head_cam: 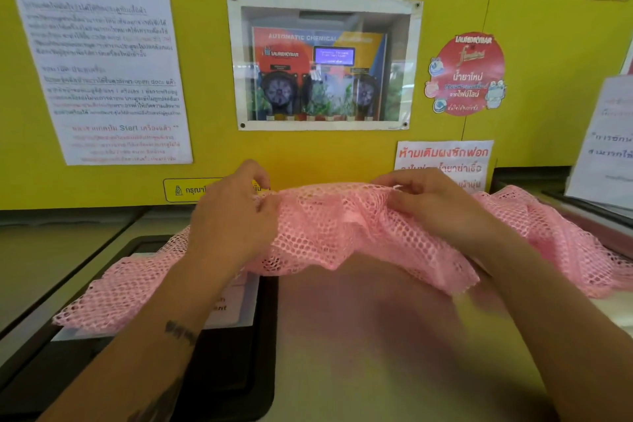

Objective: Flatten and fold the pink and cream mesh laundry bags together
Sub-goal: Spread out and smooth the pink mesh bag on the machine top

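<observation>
A pink mesh laundry bag (335,233) is bunched and lifted off the pale machine top (376,353), its ends trailing down at the left and right. My left hand (236,212) pinches the bag's upper edge at the left. My right hand (431,202) pinches the same edge further right. Between both hands the mesh sags in folds. No cream bag shows in the head view.
A black recessed panel (226,384) with a white label lies at the left under the bag. The yellow wall (205,79) with notices and a windowed dispenser (322,62) stands right behind. Papers (606,140) lean at the right edge.
</observation>
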